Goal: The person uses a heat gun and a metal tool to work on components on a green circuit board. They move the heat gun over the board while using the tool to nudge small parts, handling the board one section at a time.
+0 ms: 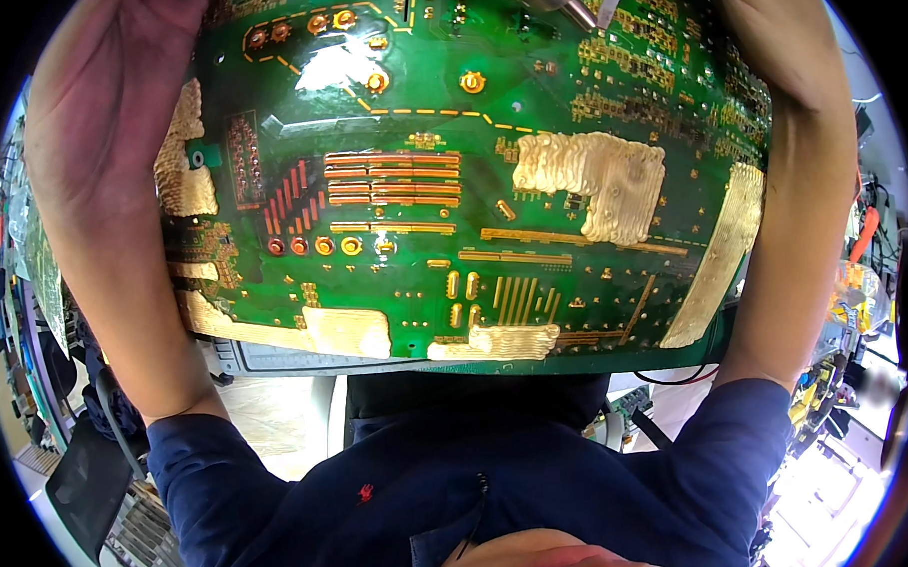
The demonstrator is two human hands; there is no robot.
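Note:
A large green circuit board (417,197) fills the middle in front of me, glossy and wet-looking. Cream-coloured ridged patches (625,190) of a set, bead-laid material cover parts of it, with more along its right and lower edges. My left hand (142,43) is at the board's upper left side, palm showing and fingers cut off by the top edge. Only my right forearm (807,196) appears, along the board's right side; the hand lies beyond the frame. At the top edge, a metal tool with a tapered tip (580,13) hangs over the board; what holds it is out of view.
The board's near edge rests above a grey tray-like surface (271,359). A black chair (89,486) stands at lower left. Cluttered shelves and parts line both sides, with an orange-yellow bundle (854,297) at right. A dark cable (676,381) loops beside the board's lower right.

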